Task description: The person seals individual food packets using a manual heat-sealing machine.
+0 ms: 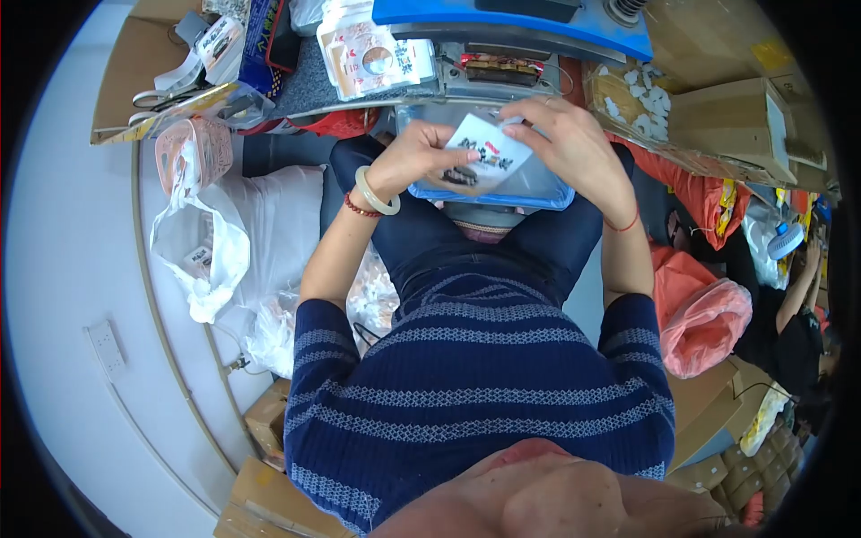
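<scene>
A white printed card or flat packet (496,151) with red and black characters is tilted over my lap. My left hand (414,160) is closed on its left side, thumb lying across the printed face. My right hand (567,142) has thumb and index finger at the upper right corner, pinching it there. Below the card is a blue-rimmed plastic tray (554,199) between my knees. Just beyond my hands, a machine with a blue cover (511,27) stands on the bench. A stack of similar printed cards in clear packaging (359,58) lies to its left.
A carton (112,90) at upper left holds scissors (157,97). Below it hang a pink basket (202,148) and an open white bag (224,229). White scraps (641,94) lie in a box at right. Red bags (708,323) and another person (789,305) are farther right.
</scene>
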Available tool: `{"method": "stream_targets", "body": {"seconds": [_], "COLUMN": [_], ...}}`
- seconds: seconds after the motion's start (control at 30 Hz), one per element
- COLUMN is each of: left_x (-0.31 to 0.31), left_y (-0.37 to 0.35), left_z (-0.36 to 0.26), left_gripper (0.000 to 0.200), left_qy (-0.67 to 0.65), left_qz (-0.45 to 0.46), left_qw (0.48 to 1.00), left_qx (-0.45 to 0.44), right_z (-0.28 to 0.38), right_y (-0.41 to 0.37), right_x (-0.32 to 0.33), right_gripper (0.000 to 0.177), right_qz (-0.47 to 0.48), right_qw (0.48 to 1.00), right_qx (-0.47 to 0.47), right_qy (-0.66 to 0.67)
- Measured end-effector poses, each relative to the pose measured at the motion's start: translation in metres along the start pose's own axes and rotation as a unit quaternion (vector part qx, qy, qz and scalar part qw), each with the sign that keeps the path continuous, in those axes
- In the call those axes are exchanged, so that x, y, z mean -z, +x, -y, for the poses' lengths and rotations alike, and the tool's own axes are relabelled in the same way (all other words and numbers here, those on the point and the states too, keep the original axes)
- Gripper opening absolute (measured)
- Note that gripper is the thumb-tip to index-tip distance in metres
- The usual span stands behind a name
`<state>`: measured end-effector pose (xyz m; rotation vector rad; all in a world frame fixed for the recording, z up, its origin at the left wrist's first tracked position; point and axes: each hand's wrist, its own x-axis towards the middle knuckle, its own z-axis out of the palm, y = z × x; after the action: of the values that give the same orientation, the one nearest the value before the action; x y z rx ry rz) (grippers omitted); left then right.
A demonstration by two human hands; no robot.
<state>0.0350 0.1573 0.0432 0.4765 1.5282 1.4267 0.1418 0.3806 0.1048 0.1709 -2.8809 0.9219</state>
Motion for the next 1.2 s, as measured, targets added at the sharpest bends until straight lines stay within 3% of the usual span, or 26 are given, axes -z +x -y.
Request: {"method": "stream_targets", "body": {"seconds": [0.03,0.1,0.13,0.2,0.23,0.27,0.33,0.37,0.43,0.47,0.5,0.6,0.67,0.7,0.73,0.77,0.8,0.87,0.93,1.0,1.07,1.1,1.13,1.17,1.2], "left_x": [0.005,0.001,0.000,0.002,0.005,0.005,0.007,0.007,0.007,0.006,0.005,0.013,0.038,0.047,0.063,0.080,0.091,0.091,0.087,0.091,0.088,0.082,0.072,0.062,0.053], "left_y": [0.009,0.024,0.032,0.052,0.064,0.071,0.086,0.090,0.096,0.097,0.098,0.083,0.061,0.057,0.059,0.064,0.063,0.059,0.043,0.035,0.030,0.026,0.020,0.013,0.008], "left_z": [0.011,0.025,0.028,0.028,0.024,0.013,0.009,0.008,0.013,0.017,0.023,0.023,0.013,0.010,0.012,0.015,0.022,0.063,0.069,0.067,0.049,0.036,0.019,0.006,0.003], "left_gripper": [0.023,0.025,0.025,0.025,0.024,0.024,0.025,0.027,0.026,0.025,0.023,0.030,0.036,0.042,0.047,0.053,0.062,0.062,0.048,0.040,0.037,0.034,0.034,0.033,0.033], "left_qy": [-0.007,-0.128,-0.191,-0.257,-0.279,-0.301,-0.327,-0.337,-0.335,-0.335,-0.328,-0.208,0.096,0.098,0.251,0.392,0.529,0.579,0.595,0.552,0.527,0.504,0.504,0.440,0.373], "left_qz": [0.044,0.055,0.044,0.021,0.024,0.027,0.019,0.004,0.000,-0.005,-0.014,0.010,-0.121,-0.236,-0.324,-0.392,-0.359,-0.290,-0.283,-0.332,-0.361,-0.375,-0.377,-0.373,-0.365], "left_qw": [0.999,0.990,0.980,0.966,0.960,0.953,0.944,0.941,0.941,0.942,0.945,0.978,0.986,0.961,0.884,0.760,0.706,0.707,0.690,0.695,0.709,0.701,0.700,0.753,0.801], "left_qx": [0.019,0.029,0.041,0.015,0.006,0.021,0.026,0.043,0.041,0.039,0.015,0.027,-0.068,-0.102,-0.227,-0.339,-0.305,-0.285,-0.299,-0.319,-0.299,-0.338,-0.338,-0.318,-0.293], "right_z": [-0.011,-0.034,-0.042,-0.057,-0.048,-0.042,-0.037,-0.045,-0.078,-0.109,-0.123,-0.149,-0.158,-0.161,-0.160,-0.162,-0.176,-0.176,-0.176,-0.171,-0.153,-0.140,-0.112,-0.090,-0.071], "right_y": [0.002,0.003,0.003,-0.003,-0.005,-0.011,-0.021,-0.022,-0.025,-0.027,-0.026,-0.020,-0.024,-0.023,-0.024,-0.026,-0.028,-0.025,-0.025,-0.034,-0.041,-0.044,-0.045,-0.046,-0.048], "right_x": [-0.006,-0.021,-0.024,-0.019,-0.005,0.003,0.014,0.016,0.014,0.009,0.006,0.007,0.006,0.005,0.005,0.005,0.002,0.007,0.010,0.008,0.018,0.024,0.028,0.024,0.019], "right_gripper": [0.027,0.031,0.035,0.037,0.029,0.029,0.025,0.025,0.027,0.029,0.029,0.026,0.028,0.028,0.025,0.023,0.020,0.019,0.020,0.024,0.026,0.029,0.024,0.024,0.021], "right_qz": [-0.004,0.006,-0.062,-0.165,-0.206,-0.205,-0.220,-0.221,-0.178,-0.106,-0.108,-0.039,-0.122,-0.121,-0.106,-0.090,-0.082,-0.066,-0.059,-0.190,-0.222,-0.262,-0.291,-0.290,-0.285], "right_qw": [1.000,0.981,0.970,0.974,0.973,0.973,0.921,0.921,0.871,0.888,0.889,0.905,0.952,0.953,0.955,0.957,0.963,0.959,0.954,0.961,0.955,0.945,0.937,0.937,0.942], "right_qx": [0.000,-0.093,-0.100,-0.105,-0.104,-0.104,-0.236,-0.237,-0.338,-0.330,-0.331,-0.327,-0.252,-0.250,-0.260,-0.269,-0.253,-0.267,-0.285,-0.153,-0.148,-0.148,-0.179,-0.182,-0.178], "right_qy": [-0.004,0.167,0.210,0.114,0.032,0.030,-0.217,-0.218,-0.308,-0.302,-0.297,-0.268,-0.126,-0.123,-0.094,-0.066,-0.047,-0.062,-0.076,-0.128,-0.131,-0.130,-0.066,-0.064,0.021]}}
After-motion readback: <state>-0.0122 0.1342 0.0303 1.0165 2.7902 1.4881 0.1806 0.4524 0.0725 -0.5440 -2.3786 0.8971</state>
